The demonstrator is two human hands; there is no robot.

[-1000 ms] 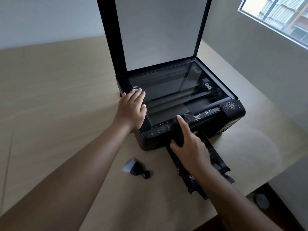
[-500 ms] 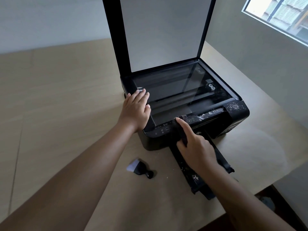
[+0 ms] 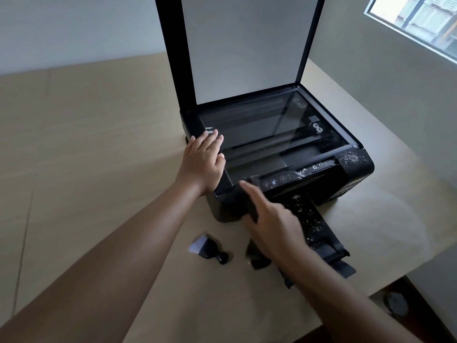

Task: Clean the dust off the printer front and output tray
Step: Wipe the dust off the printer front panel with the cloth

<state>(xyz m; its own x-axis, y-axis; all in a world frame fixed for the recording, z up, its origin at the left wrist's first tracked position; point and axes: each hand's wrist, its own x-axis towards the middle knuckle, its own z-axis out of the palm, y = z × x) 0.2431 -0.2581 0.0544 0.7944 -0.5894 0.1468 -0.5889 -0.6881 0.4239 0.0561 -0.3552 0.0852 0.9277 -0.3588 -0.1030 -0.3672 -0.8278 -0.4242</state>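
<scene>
Two bare hands work at the printer. The right hand (image 3: pixel 274 226), blurred, pinches a dark crumpled cloth (image 3: pixel 250 204) between thumb and outstretched index finger and presses it against the left end of the front control panel (image 3: pixel 277 180). The left hand (image 3: pixel 204 162) lies flat and relaxed, fingers straight, on the left top edge of the black boxy plastic printer (image 3: pixel 356 177), fingertips at the rim of the dark scanner glass (image 3: pixel 272 134).

White dust flecks (image 3: pixel 351 158) speckle the printer's front right corner and the right part of the panel. Just below, the long black pull-out output tray (image 3: pixel 319 233) reaches toward the table edge, also scattered with flecks. The flat scanner lid (image 3: pixel 247 45), pale inside, stands upright at the back.

On the light brown wooden table (image 3: pixel 99 144), near the printer's front left corner, lies a small black-handled brush with white bristles (image 3: pixel 207 248). At the upper right, a window (image 3: pixel 420 18) is set in the grey wall.
</scene>
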